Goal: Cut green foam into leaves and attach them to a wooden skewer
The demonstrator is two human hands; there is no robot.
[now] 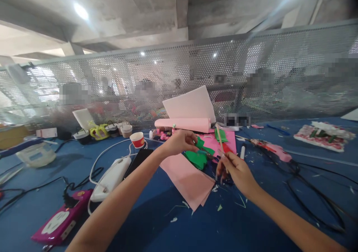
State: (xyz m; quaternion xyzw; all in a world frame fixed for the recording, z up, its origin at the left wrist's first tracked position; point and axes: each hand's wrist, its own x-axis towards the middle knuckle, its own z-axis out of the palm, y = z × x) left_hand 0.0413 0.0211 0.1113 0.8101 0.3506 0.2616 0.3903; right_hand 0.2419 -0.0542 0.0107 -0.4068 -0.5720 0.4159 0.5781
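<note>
My right hand (233,168) is closed, with a thin pale stick (220,137) rising from between its thumb and fingers. My left hand (181,143) is raised over the pink sheets, its thumb and fingertips curled close together. Whatever they pinch, if anything, I cannot make out. Crumpled green pieces (197,159) lie just past its fingertips. Between both hands is a tool with a teal handle (201,152), partly hidden. Folded light pink sheets (186,175) lie below my hands, and a brighter pink sheet (231,139) lies behind them.
A pink glue gun (272,150) with a black cable lies at right. At left are a white power strip (112,179), black phone (140,158), magenta box (63,218) and red paper cup (137,140). A pink roll (183,124) lies before a perforated metal screen (120,91).
</note>
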